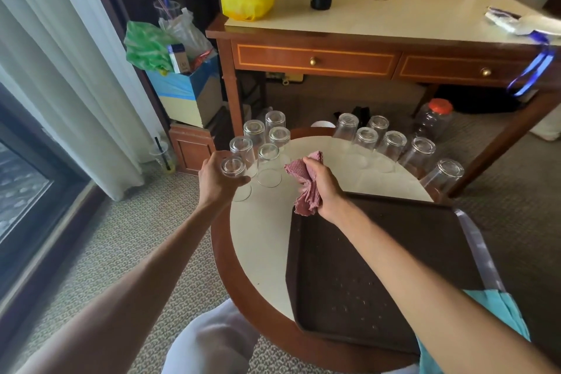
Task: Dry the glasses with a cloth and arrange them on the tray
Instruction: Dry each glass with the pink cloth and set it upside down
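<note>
Glasses (pixel 394 143) of clear, smooth glass with straight sides and thick round bases stand upside down on the round table (pixel 261 246), all beyond the far edge of the tray (pixel 334 282). A curved row (pixel 420 150) of them runs past the tray's far right corner, and a tight cluster (pixel 270 143) stands past its far left corner.

The tray is dark brown and rectangular with rounded corners, a raised rim and a finely pebbled floor dotted with small pale specks. It lies on the table's glossy cream top, which is ringed by a polished wooden band.

Just left of the tray's far left corner, the left hand (pixel 215 182) grips one tumbler (pixel 233 167) from the cluster, base up and fingers curled round its wall; whether its rim is off the tabletop cannot be told. Over that same corner the right hand (pixel 323 188) is closed in a fist on a crumpled pink cloth (pixel 303 191) — waffle-textured, its ragged ends spilling out above and below the fingers.
</note>
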Action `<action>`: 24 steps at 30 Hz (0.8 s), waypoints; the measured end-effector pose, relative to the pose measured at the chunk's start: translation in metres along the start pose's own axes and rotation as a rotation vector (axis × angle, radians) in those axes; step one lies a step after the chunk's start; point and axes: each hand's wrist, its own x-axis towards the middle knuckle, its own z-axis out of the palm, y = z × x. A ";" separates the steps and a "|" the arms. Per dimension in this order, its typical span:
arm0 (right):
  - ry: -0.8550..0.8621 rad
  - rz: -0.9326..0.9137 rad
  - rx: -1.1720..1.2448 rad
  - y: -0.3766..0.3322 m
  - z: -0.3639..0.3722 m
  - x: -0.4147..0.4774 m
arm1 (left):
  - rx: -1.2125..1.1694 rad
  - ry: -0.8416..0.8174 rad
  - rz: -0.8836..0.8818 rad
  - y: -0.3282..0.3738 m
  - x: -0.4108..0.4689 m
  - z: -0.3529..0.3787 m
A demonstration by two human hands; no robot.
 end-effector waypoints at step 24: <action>0.424 -0.313 -0.167 -0.098 -0.104 -0.019 | 0.077 -0.278 0.451 0.140 -0.008 0.078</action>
